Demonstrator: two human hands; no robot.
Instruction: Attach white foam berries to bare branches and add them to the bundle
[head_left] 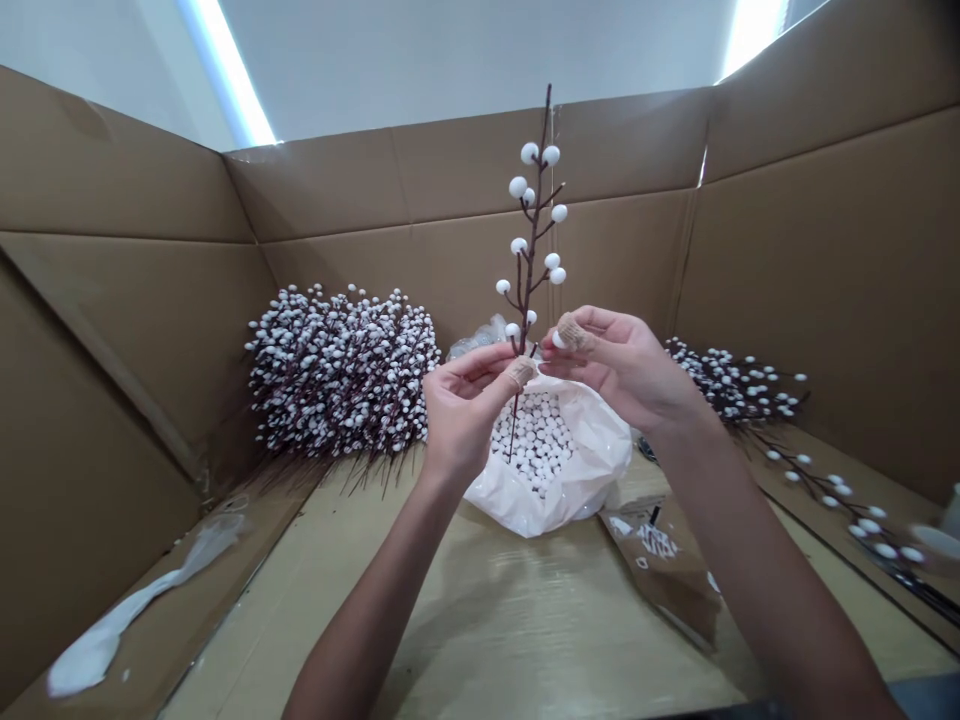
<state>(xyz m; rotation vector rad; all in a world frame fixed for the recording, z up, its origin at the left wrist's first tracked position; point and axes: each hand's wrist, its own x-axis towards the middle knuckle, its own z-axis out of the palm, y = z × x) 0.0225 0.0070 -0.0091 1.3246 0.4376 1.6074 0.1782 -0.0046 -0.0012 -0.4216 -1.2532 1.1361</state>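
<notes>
My left hand pinches the lower stem of an upright artificial berry branch, brown with white berries on short side twigs. Close to its right, my right hand holds one white berry between thumb and fingertips, near a bare twig tip low on the branch. Both thumbs are wrapped in beige tape. Below the hands, an open white plastic bag is filled with loose white berries, and the stem's lower end hangs in front of them.
A large pile of berry branches lies at the left, a smaller bunch at the right. One branch lies nearer on the right. A cardboard piece with white smears is on the table. Cardboard walls surround it.
</notes>
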